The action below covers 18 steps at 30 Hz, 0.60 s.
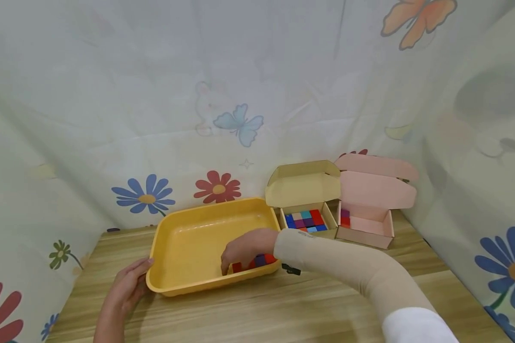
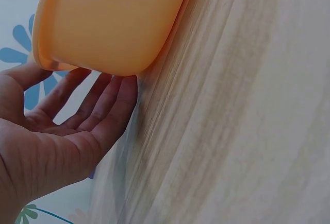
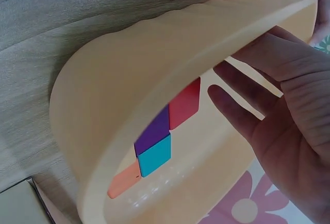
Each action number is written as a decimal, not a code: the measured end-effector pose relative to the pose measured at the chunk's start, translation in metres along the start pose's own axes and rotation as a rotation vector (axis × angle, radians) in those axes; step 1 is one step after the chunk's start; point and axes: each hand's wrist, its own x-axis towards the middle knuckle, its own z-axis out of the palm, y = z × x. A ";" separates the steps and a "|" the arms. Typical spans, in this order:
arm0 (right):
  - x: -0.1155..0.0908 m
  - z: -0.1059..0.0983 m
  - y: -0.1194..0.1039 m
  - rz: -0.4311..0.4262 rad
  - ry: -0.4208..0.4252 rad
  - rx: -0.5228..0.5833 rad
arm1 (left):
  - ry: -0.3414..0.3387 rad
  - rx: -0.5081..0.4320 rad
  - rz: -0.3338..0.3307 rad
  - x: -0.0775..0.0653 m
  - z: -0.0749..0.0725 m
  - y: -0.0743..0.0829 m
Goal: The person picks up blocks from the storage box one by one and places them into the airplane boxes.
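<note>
A yellow tray [image 1: 189, 286] rests on the table. My left hand [image 1: 130, 283] holds it at the left end, thumb up at the rim [image 2: 37, 38] and fingertips against the outer wall below. My right hand [image 1: 246, 250] reaches down inside, near the front wall, beside a red block [image 1: 237, 267]. In the right wrist view, two fingers [image 3: 232, 108] are spread with nothing between them; the front wall hides the other fingertips, so I cannot tell whether they pinch a block. A purple block [image 3: 153, 131], a teal block [image 3: 154, 155] and an orange block [image 3: 125, 181] lie on the tray floor.
Right of the tray stands an open yellow box [image 1: 332, 222] with several coloured blocks. Beside it an open pink box [image 1: 365, 234] has a purple block [image 1: 345, 213] and a red block [image 1: 345, 222] at its left side. A small black object [image 1: 291, 269] lies by the tray's right corner.
</note>
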 end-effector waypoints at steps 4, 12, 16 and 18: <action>0.000 0.001 -0.001 0.026 -0.019 0.004 | -0.002 -0.009 0.003 0.000 0.001 0.000; 0.000 0.001 -0.002 0.065 -0.051 -0.023 | 0.000 -0.001 -0.008 0.001 0.000 -0.001; -0.001 0.001 -0.004 0.067 -0.043 -0.039 | -0.002 0.005 -0.007 0.001 -0.001 -0.001; 0.000 0.001 -0.004 0.060 -0.036 -0.047 | -0.003 0.006 -0.003 0.001 -0.001 -0.001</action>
